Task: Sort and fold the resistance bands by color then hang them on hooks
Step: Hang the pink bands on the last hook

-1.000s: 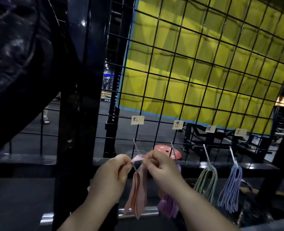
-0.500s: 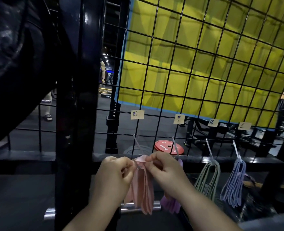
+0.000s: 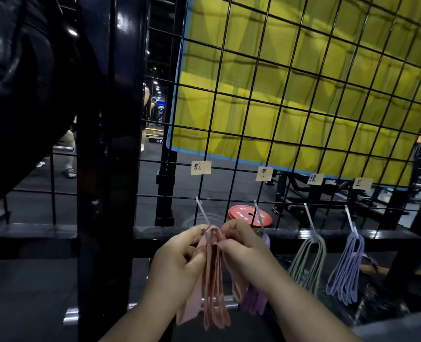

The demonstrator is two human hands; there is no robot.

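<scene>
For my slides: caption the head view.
Left hand and right hand hold pink bands at a hook; green bands hang nearby.

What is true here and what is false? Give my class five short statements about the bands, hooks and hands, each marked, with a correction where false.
1. The left hand and the right hand both hold the pink bands at the leftmost hook. True.
2. The green bands are held in the right hand. False: they hang free from the third hook.
3. Four paper labels are fixed to the wire grid. True.
4. The red weight plate hangs on a hook. False: it lies on the floor behind the grid.
5. The bluish-lilac bands hang from the rightmost hook. True.
</scene>
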